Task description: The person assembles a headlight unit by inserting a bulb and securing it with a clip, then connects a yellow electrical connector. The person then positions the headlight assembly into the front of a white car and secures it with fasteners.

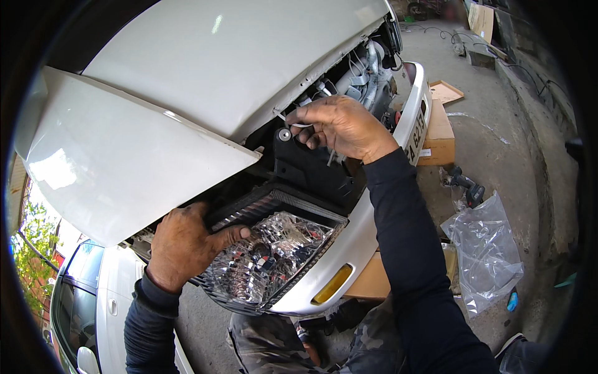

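Note:
A headlight (265, 255) with a clear, faceted lens and black rim sits at the front corner of a white car, between the fender (137, 156) and the bumper (369, 234). My left hand (187, 240) grips its upper left side, thumb across the lens edge and the other fingers partly hidden behind the rim. Above it, my right hand (341, 128) pinches a thin white strip (302, 125) beside the hood edge. Just below those fingertips stands a black bracket (305, 163) with a round metal fastener (284, 134) near its top.
The hood (230, 68) is at upper left; engine parts (367, 78) show beyond my right hand. An amber lamp (332, 284) is set in the bumper. On the ground at right lie a cardboard box (441, 140), cordless power tool (466, 186) and clear plastic bag (483, 252). Another car (112, 287) stands left.

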Demonstrator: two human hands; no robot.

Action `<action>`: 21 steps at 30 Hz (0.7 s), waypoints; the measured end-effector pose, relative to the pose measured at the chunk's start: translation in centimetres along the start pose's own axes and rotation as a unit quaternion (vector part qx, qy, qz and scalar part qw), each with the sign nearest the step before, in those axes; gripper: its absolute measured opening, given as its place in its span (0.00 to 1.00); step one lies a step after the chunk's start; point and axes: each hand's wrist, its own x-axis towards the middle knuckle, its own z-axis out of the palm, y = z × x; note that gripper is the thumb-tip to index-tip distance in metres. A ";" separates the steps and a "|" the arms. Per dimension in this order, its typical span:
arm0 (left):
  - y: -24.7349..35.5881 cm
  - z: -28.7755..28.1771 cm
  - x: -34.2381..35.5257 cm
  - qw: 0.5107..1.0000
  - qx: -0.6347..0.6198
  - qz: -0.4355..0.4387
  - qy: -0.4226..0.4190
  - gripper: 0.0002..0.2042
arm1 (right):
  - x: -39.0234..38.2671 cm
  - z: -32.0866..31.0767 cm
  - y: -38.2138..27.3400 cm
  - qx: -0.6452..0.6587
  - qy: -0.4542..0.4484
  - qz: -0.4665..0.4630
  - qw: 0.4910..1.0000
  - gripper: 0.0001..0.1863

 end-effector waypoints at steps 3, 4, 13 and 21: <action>0.0 0.1 -0.2 1.000 0.000 -0.003 0.002 0.46 | 0.5 0.4 0.4 -0.039 0.050 -0.013 0.998 0.16; 0.0 0.1 -0.2 1.000 -0.001 -0.003 0.004 0.46 | 0.6 0.4 0.4 -0.045 0.049 -0.018 0.998 0.17; 0.1 0.0 0.0 1.000 0.011 -0.003 -0.012 0.46 | 1.5 1.4 0.8 -0.028 0.088 -0.070 0.993 0.16; 0.1 0.4 0.3 1.000 0.003 0.005 -0.002 0.47 | 1.6 1.4 1.1 0.005 0.096 -0.101 0.990 0.09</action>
